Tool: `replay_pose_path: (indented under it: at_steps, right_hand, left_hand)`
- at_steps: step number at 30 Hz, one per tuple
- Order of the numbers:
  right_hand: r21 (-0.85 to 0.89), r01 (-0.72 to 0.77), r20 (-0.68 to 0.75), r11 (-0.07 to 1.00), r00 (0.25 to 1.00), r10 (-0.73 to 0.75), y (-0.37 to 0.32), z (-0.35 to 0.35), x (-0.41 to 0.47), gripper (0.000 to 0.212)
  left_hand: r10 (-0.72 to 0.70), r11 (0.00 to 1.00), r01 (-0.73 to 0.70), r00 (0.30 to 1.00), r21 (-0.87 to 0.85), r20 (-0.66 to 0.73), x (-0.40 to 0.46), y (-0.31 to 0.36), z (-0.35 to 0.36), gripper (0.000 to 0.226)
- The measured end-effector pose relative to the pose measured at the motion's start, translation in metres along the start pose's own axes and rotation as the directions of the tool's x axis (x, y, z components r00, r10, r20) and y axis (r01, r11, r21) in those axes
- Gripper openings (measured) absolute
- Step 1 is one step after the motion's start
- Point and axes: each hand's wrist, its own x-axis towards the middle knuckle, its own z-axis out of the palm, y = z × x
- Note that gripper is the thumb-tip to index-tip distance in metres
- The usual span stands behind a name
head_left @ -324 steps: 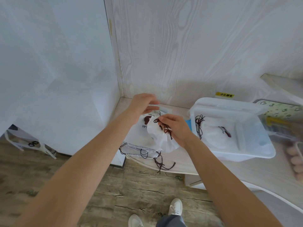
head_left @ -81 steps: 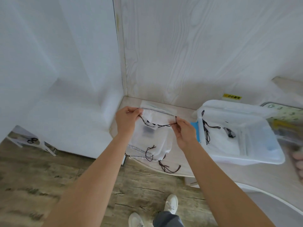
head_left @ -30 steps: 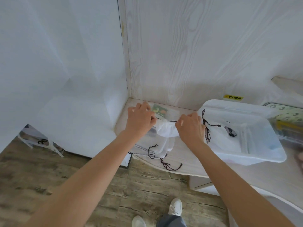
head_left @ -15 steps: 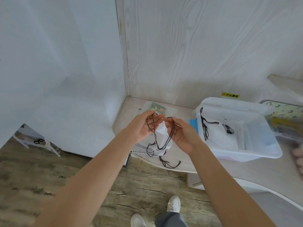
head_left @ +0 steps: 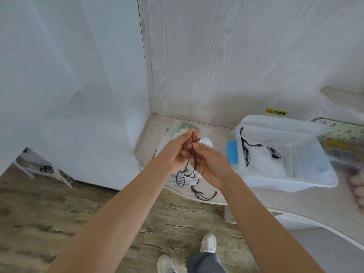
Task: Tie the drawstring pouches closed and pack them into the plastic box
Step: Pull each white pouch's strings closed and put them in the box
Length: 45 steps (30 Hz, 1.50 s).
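My left hand and my right hand meet above the table's left corner, palms facing each other. Both pinch the dark drawstring cords, which hang in loops between them. The white pouch they belong to shows only as a bunched bit behind my fingers. More white pouches with dark cords lie on the table under my hands. To the right stands the clear plastic box, holding tied white pouches with dark cords draped over its left wall.
A blue latch sits on the box's left side. A flat packet lies in the corner by the wood-grain wall. Patterned items lie at the far right. The table's curved edge drops to wooden flooring, where my shoes show.
After pulling the cords apart and cinching the pouch, my hands came together. Over the last half second they closed in further, cords gathered between the fingers.
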Motion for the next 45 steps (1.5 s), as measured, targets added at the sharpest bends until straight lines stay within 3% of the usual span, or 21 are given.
replay_pose_path:
  at_steps: [4,6,7,8,9,11,13,17,22,27,29,31,33,34,36,38,39,41,43,45]
  right_hand:
    - [-0.117,0.015,0.016,0.993,1.000,-0.013,-0.002,-0.007,-0.002,0.018]
    - [-0.302,0.070,-0.007,0.951,0.997,-0.076,-0.005,-0.011,-0.002,0.017]
    - [-0.484,0.102,-0.020,0.869,0.992,-0.128,-0.007,-0.012,-0.002,0.016]
    - [-0.688,0.118,-0.023,0.716,0.983,-0.183,-0.009,-0.014,-0.001,0.014]
    - [-0.855,0.117,-0.007,0.506,0.972,-0.236,-0.010,-0.017,0.000,0.013]
    - [-0.989,0.110,0.070,0.103,0.941,-0.332,-0.011,-0.024,0.005,0.015]
    - [-0.984,0.159,0.176,-0.075,0.911,-0.374,-0.012,-0.029,0.007,0.015]
    - [-0.914,0.320,0.388,-0.251,0.871,-0.302,-0.014,-0.031,0.009,0.012]
    - [-0.887,0.383,0.447,-0.258,0.853,-0.269,-0.016,-0.031,0.013,0.007]
    - [-0.956,0.258,0.290,-0.139,0.898,-0.330,-0.011,-0.031,0.018,0.012]
    - [-0.969,0.228,0.246,-0.090,0.904,-0.351,-0.011,-0.031,0.019,0.013]
    - [-0.977,0.208,0.209,-0.044,0.902,-0.378,-0.012,-0.032,0.018,0.013]
    - [-0.981,0.195,0.180,-0.004,0.897,-0.404,-0.013,-0.032,0.018,0.014]
    - [-0.981,0.193,0.171,0.010,0.894,-0.413,-0.013,-0.032,0.018,0.014]
    - [-0.982,0.186,0.161,0.020,0.893,-0.420,-0.013,-0.032,0.019,0.015]
    - [-0.984,0.176,0.147,0.030,0.894,-0.424,-0.013,-0.033,0.020,0.016]
    - [-0.984,0.171,0.139,0.040,0.894,-0.425,-0.012,-0.033,0.021,0.016]
    - [-0.985,0.163,0.121,0.062,0.897,-0.426,-0.012,-0.031,0.022,0.016]
    - [-0.985,0.153,0.105,0.083,0.901,-0.421,-0.011,-0.030,0.023,0.016]
    - [-0.986,0.146,0.098,0.084,0.902,-0.419,-0.011,-0.029,0.024,0.017]
  left_hand:
    - [0.012,0.997,-0.010,0.999,0.076,-0.033,-0.002,0.004,0.001,0.025]
    - [0.040,0.989,-0.032,0.998,0.145,-0.053,-0.002,0.005,-0.001,0.023]
    - [0.052,0.981,-0.039,0.997,0.188,-0.063,-0.003,0.006,-0.002,0.025]
    - [0.061,0.973,-0.043,0.995,0.226,-0.073,-0.003,0.007,-0.002,0.027]
    - [0.066,0.965,-0.041,0.994,0.258,-0.088,-0.004,0.007,-0.003,0.030]
    - [0.074,0.952,-0.036,0.990,0.304,-0.116,-0.006,0.006,-0.002,0.033]
    - [0.083,0.935,-0.027,0.986,0.353,-0.143,-0.007,0.004,0.000,0.032]
    - [0.099,0.855,-0.004,0.983,0.519,-0.155,-0.009,0.003,0.004,0.034]
    - [0.081,0.775,-0.019,0.994,0.631,-0.069,-0.015,0.010,0.009,0.033]
    - [0.236,0.619,-0.115,0.971,0.777,-0.044,-0.016,0.017,0.009,0.021]
    - [0.327,0.428,-0.168,0.945,0.888,0.021,-0.017,0.018,0.005,0.030]
    - [0.432,0.080,-0.166,0.894,0.983,0.116,-0.017,0.018,-0.002,0.032]
    - [0.457,-0.259,-0.113,0.861,0.959,0.225,-0.018,0.019,-0.008,0.029]
    - [0.452,-0.372,-0.080,0.855,0.925,0.256,-0.018,0.020,-0.010,0.028]
    - [0.464,-0.459,-0.034,0.843,0.888,0.272,-0.019,0.023,-0.014,0.023]
    - [0.519,-0.425,-0.056,0.803,0.903,0.294,-0.019,0.023,-0.017,0.015]
    - [0.550,-0.343,-0.118,0.779,0.932,0.301,-0.020,0.021,-0.017,0.012]
    - [0.587,-0.058,-0.288,0.764,0.956,0.266,-0.021,0.016,-0.016,0.008]
    - [0.572,0.214,-0.368,0.798,0.905,0.189,-0.023,0.013,-0.011,0.010]
    - [0.543,0.363,-0.383,0.828,0.850,0.141,-0.024,0.010,-0.010,0.013]
